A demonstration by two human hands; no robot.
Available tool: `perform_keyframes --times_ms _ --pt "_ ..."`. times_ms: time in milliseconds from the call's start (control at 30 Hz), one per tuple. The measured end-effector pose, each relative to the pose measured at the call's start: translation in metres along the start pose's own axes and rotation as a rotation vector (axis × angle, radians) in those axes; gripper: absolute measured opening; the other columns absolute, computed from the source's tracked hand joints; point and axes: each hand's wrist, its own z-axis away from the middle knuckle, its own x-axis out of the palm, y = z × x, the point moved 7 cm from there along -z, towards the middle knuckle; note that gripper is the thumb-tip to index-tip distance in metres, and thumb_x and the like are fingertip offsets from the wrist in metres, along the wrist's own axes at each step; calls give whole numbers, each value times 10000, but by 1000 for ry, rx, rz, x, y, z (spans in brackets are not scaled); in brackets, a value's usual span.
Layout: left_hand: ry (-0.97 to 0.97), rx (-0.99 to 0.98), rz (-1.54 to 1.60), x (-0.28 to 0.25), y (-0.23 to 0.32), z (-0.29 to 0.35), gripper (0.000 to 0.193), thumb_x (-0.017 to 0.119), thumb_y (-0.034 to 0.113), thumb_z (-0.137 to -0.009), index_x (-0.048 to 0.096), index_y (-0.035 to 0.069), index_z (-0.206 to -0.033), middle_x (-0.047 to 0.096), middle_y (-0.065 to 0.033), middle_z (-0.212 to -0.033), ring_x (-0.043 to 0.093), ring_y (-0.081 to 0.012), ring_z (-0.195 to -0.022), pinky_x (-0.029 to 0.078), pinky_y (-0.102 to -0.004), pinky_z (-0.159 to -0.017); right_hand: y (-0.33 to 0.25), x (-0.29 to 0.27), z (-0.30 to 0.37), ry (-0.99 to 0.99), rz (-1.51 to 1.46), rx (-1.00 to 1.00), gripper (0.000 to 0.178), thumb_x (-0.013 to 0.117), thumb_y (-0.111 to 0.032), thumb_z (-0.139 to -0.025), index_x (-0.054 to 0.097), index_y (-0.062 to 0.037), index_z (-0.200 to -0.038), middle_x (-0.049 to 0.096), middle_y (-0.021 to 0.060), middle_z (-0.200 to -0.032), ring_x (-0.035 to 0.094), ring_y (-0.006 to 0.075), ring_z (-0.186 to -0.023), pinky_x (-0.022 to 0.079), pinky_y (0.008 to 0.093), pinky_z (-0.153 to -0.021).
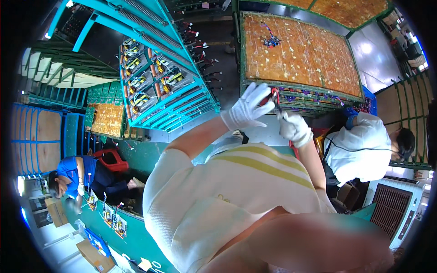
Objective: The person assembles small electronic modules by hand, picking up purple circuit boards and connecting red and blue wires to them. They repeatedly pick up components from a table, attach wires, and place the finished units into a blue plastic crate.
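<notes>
The left hand [248, 108] has its grip spread beside a red-and-black wired piece [276, 95], whose lower end the right hand [295, 129] pinches, near a brown-topped rack [305, 59].

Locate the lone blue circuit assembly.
In the head view, the assembly lies on the left part of the speckled orange board, beyond the left hand.
</notes>
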Motion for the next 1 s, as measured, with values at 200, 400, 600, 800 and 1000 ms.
perform_keyframes --times_ms 200,400,600,800,1000 --pt "37 184 598 10 113 -34 555 747 124 -679 500 28 -1167 511 -178 -1152 553 -359 -1012 471 -460 -871 40 17 143 -320 -42 233 198 597 -209 -881 625 -13 -877 558 -22 -690 463 78 -548 356 229 -495" --pt "-611 -726 987 56 176 -19 445 699 75 -737 472 35 -1117 550 -110 -961 605 -210 -729 526 -326 -625 24 -5 220 -113 854 -342 253 626 -162 -840 639 -21 -1049 622 41 -775 575 122 -640 463 241 -591" --pt "-606 -1280 2182 100 240 44 447 670 216 -829 490 4 -1179 587 -184 -1101 610 -270 -1011 571 -409 -752 -16 45 258 350 2028 -970 333 627 -145 -686 643 -133 -1018 540 47 -611 553 236 -538 430 374 -509" --pt "-513 -1009 2811 53 288 51 522 569 263 -861 454 -20 -1285 531 -263 -1248 589 -349 -1087 553 -443 -810 -37 132 296 798 1797 -1524 355 718 -233 -688 652 -199 -1035 578 -44 -683 519 147 -607 394 332 -636" --pt "-97 -908 1960 -16 251 56 445 550 152 -899 438 52 -1318 418 -199 -1362 577 -285 -1082 552 -400 -817 -30 151 289 706 1580 -1506 351 720 -256 -671 687 -200 -1017 579 -18 -696 518 183 -705 388 368 -759"
